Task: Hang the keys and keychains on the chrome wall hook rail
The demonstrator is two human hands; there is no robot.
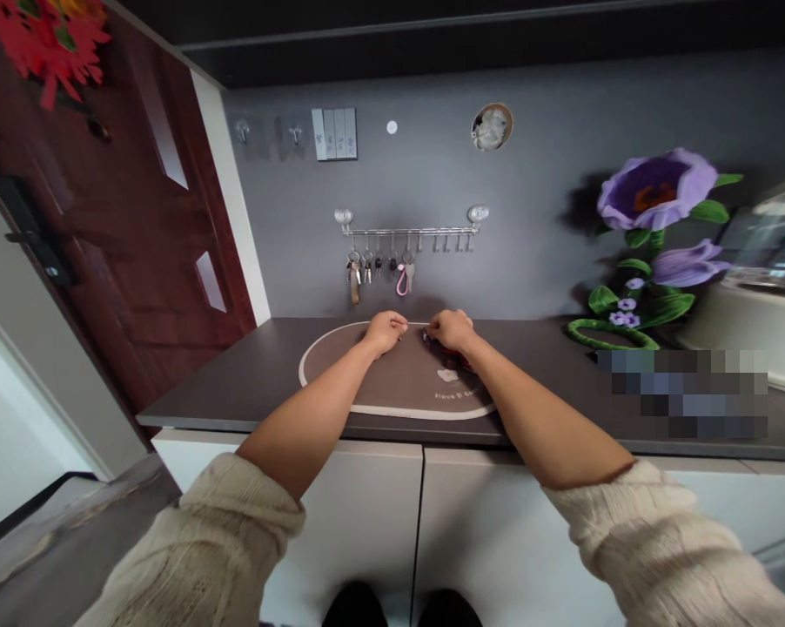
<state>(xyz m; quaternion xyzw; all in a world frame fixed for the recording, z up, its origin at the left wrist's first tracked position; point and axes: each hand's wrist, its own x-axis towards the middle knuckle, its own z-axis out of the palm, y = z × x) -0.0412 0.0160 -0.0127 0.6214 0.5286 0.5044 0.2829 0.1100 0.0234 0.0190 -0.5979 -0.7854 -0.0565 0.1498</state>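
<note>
Both of my hands are over the brown oval mat (392, 383) on the dark counter. My left hand (385, 333) is closed in a pinch near the mat's back edge; a tiny bit of something shows at its fingertips, too small to name. To its right, my right hand (452, 329) is closed around a small thing with a shiny metal end (426, 335). Under that hand lies a dark reddish object (456, 359), mostly hidden by the hand and wrist. On the wall just behind, a hook rail (412, 232) carries several keys, among them a bunch with a tan tag (355, 292) and a pink loop (402, 280).
Purple artificial flowers (657, 196) and a pale rounded appliance (745, 322) stand on the right of the counter (236, 374). White cabinet doors (359, 505) are below. A dark red door (144, 200) is at left, and a black shelf (497, 43) overhangs the top.
</note>
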